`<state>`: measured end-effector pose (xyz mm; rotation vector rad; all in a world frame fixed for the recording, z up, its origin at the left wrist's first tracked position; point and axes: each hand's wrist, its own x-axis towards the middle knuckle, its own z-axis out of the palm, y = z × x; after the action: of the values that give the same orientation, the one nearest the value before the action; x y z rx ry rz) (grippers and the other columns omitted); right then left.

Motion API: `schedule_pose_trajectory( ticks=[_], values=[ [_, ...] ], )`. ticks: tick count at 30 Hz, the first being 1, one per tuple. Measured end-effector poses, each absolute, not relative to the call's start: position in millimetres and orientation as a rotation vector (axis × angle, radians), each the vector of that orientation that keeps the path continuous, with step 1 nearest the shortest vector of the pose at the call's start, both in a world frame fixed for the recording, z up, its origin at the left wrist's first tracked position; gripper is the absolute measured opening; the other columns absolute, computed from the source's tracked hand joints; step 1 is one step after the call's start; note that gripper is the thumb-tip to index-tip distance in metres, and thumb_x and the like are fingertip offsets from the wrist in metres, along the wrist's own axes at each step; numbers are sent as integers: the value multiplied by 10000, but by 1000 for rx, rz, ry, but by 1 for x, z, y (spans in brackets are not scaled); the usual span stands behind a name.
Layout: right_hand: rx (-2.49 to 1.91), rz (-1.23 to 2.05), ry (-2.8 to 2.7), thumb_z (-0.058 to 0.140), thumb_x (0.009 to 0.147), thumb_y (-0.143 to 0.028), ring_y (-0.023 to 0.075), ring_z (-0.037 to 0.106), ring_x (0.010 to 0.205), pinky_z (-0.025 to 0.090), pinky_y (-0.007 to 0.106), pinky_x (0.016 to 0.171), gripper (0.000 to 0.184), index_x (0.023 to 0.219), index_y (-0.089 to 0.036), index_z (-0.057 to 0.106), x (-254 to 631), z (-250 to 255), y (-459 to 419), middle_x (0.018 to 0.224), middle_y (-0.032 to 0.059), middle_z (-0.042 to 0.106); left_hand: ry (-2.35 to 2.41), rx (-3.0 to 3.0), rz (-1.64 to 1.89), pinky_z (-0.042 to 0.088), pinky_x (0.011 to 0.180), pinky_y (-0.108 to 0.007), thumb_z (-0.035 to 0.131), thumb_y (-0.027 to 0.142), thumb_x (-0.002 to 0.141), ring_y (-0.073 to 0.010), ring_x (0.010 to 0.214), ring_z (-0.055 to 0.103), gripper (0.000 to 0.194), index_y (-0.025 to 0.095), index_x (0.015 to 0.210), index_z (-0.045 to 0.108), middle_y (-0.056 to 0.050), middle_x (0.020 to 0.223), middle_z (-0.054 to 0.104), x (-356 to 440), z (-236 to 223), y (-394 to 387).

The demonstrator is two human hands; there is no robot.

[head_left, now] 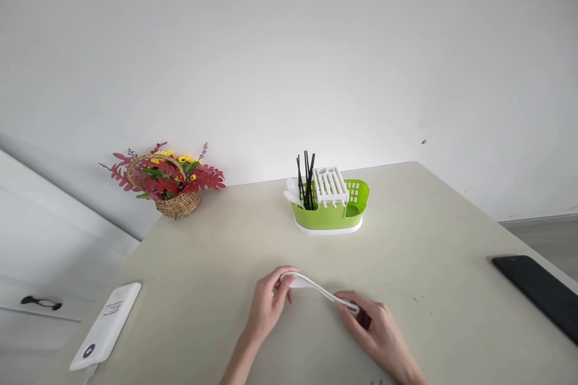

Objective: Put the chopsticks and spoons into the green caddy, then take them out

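Observation:
A white spoon (311,284) is held above the near part of the table between my two hands. My left hand (270,299) pinches its bowl end, thumb in front and fingers behind. The handle end, which has a loop, is gripped by my right hand (377,328) between thumb and forefinger. Beyond the hands stands a green utensil holder (325,216) on a white base. Black chopsticks (306,183) and white spoons (293,197) stand in its left part. A white slatted rack (331,184) with small hooks sits across its middle.
A wicker basket (179,204) of red leaves and yellow flowers stands at the back left by the wall. A white power bank (107,325) with a cable lies at the left edge, a black phone (539,292) at the right. Left of the table is a white cabinet (54,252).

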<state>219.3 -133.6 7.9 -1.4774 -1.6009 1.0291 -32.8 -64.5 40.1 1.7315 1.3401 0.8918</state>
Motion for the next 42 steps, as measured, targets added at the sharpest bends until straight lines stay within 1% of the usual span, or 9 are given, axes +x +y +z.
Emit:
schedule_pose_trajectory(
  ticks=[3,9,15,18,24,28,35,39,42],
  values=[
    [-1451,1026,-1579,485,1011,-610,146,460,562,408,237,547,492,1119,-216,759,220,4,-133,632,-31,514,1451,1656,1082,440,527,-239,573,572,999,-157,540,591,439,176,1108,727,-12,622,661,-53,63,-51],
    [-1435,1026,-1571,487,1009,-596,135,428,548,392,235,536,456,1060,-240,768,218,5,-132,617,-45,463,1656,1649,1499,474,553,-218,604,556,988,-141,592,598,438,170,1177,691,-18,704,685,-70,134,-15],
    [-1422,1019,-1571,472,1018,-597,136,409,547,374,241,542,458,1033,-238,756,217,6,-133,608,-47,452,1744,2118,1548,534,673,-244,530,450,1044,-158,678,720,344,210,1200,720,-36,869,764,-43,180,27],
    [-1419,1007,-1557,475,1025,-574,134,397,555,359,241,553,434,1020,-236,747,216,5,-134,611,-52,436,1719,2395,1379,524,713,-258,492,351,1066,-169,711,734,303,234,1201,736,-37,911,792,-24,179,47],
    [-1425,975,-1544,486,1031,-520,134,389,564,343,238,551,384,979,-232,734,215,6,-133,615,-53,428,1636,2748,984,491,673,-256,482,189,1052,-184,859,749,331,288,1266,715,-31,1203,792,6,158,68],
    [-1421,992,-1554,473,1039,-525,135,380,574,327,247,558,388,959,-233,715,216,9,-134,622,-55,412,1519,2854,840,511,693,-262,468,97,1026,-198,994,755,419,309,1308,694,-16,1259,773,16,144,70],
    [-1417,996,-1543,474,1045,-524,131,386,582,321,259,576,388,942,-222,694,216,7,-135,628,-55,419,1465,2834,774,526,693,-252,469,101,1031,-190,992,756,407,292,1323,678,-43,1255,763,24,123,66],
    [-1407,1018,-1527,485,1037,-541,131,373,574,295,263,565,391,928,-223,686,216,1,-133,623,-57,398,1462,2793,936,496,619,-239,495,172,1035,-146,797,735,355,285,1352,609,-37,1277,742,22,114,59],
    [-1410,1014,-1518,490,1035,-542,132,371,575,290,263,565,387,932,-224,685,217,-2,-132,624,-56,392,1381,2758,1051,468,551,-231,558,187,970,-92,630,646,473,269,1431,498,-84,1402,650,16,108,54]
  ],
)
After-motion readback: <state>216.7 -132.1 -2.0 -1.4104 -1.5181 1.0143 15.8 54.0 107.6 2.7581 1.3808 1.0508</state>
